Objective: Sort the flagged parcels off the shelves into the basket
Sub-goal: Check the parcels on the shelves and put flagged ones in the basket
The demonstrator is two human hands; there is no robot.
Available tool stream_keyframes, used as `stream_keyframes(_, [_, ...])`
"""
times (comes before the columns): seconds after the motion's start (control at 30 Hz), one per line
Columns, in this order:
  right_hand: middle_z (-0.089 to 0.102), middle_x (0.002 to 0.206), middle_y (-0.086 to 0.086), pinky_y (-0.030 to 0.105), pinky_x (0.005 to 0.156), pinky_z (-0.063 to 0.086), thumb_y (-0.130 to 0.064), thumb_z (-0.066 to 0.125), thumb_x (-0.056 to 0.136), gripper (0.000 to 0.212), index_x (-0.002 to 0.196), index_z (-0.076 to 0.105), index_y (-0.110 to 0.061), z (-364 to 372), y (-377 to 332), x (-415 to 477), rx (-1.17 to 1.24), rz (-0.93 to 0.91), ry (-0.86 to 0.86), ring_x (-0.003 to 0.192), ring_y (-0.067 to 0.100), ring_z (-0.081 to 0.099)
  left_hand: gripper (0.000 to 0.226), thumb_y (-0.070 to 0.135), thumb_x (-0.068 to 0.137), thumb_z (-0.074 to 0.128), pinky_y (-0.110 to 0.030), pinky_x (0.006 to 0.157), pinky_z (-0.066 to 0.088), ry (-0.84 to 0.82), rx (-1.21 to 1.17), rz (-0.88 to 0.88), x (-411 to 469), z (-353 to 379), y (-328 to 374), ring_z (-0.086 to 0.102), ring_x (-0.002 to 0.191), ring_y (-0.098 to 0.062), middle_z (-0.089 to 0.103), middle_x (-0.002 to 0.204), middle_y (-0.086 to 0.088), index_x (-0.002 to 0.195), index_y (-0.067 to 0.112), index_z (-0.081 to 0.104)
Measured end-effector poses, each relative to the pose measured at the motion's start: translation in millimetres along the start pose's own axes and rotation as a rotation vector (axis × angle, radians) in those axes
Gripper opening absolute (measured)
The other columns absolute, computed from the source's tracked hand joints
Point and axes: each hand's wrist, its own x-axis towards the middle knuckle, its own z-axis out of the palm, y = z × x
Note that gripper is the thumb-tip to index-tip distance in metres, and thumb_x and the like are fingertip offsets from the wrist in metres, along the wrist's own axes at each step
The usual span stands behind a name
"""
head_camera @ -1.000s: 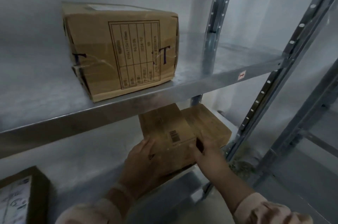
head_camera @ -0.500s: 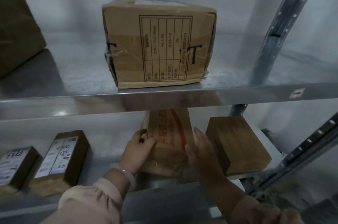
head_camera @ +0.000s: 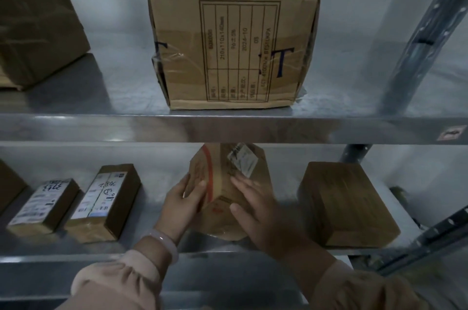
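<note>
Left hand (head_camera: 181, 204) and right hand (head_camera: 257, 211) press spread fingers against the tilted parcel (head_camera: 228, 178). No basket shows; sorting looks barely begun.

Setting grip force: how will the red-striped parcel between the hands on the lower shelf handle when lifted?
Probably stiff: the red-striped parcel keeps crisp edges between the left hand and right hand. Its sheen suggests tape, possibly slippery. Likely light, since fingers laid against its sides hold it tilted.
</note>
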Motion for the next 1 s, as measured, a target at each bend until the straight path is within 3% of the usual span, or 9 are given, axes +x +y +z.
stream_keyframes(0.07, [0.023,0.150,-0.023,0.007,0.109,0.006,-0.041,0.048,0.096,0.053,0.147,0.033,-0.033,3,-4,2,-0.002,-0.059,-0.048,0.136,-0.011,0.013,0.042,0.052,0.085,0.061,-0.028,0.092,0.047,-0.082,-0.025,0.015,0,0,8,0.061,0.101,-0.009,0.065,0.111,0.012,0.124,0.040,0.054])
stream_keyframes(0.17, [0.029,0.152,-0.014,0.022,0.115,0.020,-0.041,0.049,0.096,0.052,0.145,0.036,-0.033,5,1,2,0.071,0.000,-0.037,0.139,-0.001,0.022,0.033,0.038,0.092,0.060,-0.032,0.089,0.052,-0.056,0.015,-0.003,3,-2,9,0.062,0.101,-0.015,0.066,0.112,0.005,0.124,0.035,0.058])
stream_keyframes(0.27, [0.034,0.151,-0.007,0.025,0.115,0.022,-0.037,0.055,0.094,0.054,0.145,0.038,-0.027,-2,30,2,0.009,0.120,0.040,0.140,0.005,0.027,0.025,0.023,0.096,0.053,-0.019,0.061,0.053,0.046,-0.015,-0.027,6,-13,6,0.062,0.091,-0.013,0.068,0.108,-0.002,0.117,0.032,0.062])
stream_keyframes(0.4, [0.058,0.129,0.002,0.034,0.101,0.042,-0.045,0.055,0.090,0.047,0.131,0.053,-0.022,-51,96,-7,-0.301,0.319,0.199,0.119,0.019,0.054,0.034,0.014,0.092,0.057,-0.027,0.077,0.046,0.069,0.099,0.008,12,-17,3,0.062,0.095,-0.017,0.068,0.107,0.002,0.125,0.022,0.060])
stream_keyframes(0.47, [0.063,0.109,0.000,0.031,0.091,0.046,-0.056,0.037,0.091,0.045,0.115,0.057,-0.024,-80,134,-20,-0.481,0.409,0.239,0.100,0.017,0.060,0.040,0.008,0.086,0.062,-0.031,0.083,0.048,0.079,0.234,0.082,13,-11,9,0.062,0.090,-0.017,0.066,0.100,0.005,0.125,0.016,0.059])
stream_keyframes(0.6, [0.046,0.139,0.017,0.046,0.105,0.035,-0.058,0.040,0.091,0.065,0.138,0.036,-0.013,-105,201,-44,-0.256,0.911,0.283,0.124,0.034,0.045,0.063,0.038,0.073,0.056,-0.048,0.102,0.044,0.102,0.614,0.265,7,10,30,0.051,0.120,-0.037,0.055,0.130,-0.019,0.129,0.011,0.057])
stream_keyframes(0.73, [0.046,0.140,0.016,0.046,0.100,0.037,-0.062,0.060,0.080,0.088,0.146,0.027,-0.013,-111,224,-68,-0.156,0.949,0.238,0.122,0.036,0.047,0.072,0.045,0.074,0.045,-0.049,0.105,0.040,0.162,0.806,0.540,-1,44,49,0.046,0.126,-0.040,0.051,0.137,-0.021,0.135,0.008,0.053])
stream_keyframes(0.93, [0.052,0.132,0.011,0.048,0.098,0.046,-0.072,0.069,0.063,0.104,0.142,0.035,-0.014,-104,221,-85,-0.026,0.916,0.228,0.118,0.033,0.052,0.065,0.026,0.086,0.068,-0.025,0.112,0.024,-0.208,0.586,0.598,-12,144,23,0.031,0.140,-0.017,0.035,0.153,-0.001,0.145,0.026,0.041])
stream_keyframes(1.0, [0.061,0.118,0.004,0.035,0.085,0.054,-0.071,0.072,0.061,0.100,0.138,0.044,-0.013,-101,220,-96,0.067,0.891,0.221,0.105,0.024,0.060,0.065,0.028,0.089,0.064,-0.019,0.110,0.023,-0.368,0.539,0.490,-16,176,5,0.032,0.138,-0.010,0.034,0.151,0.007,0.146,0.034,0.033])
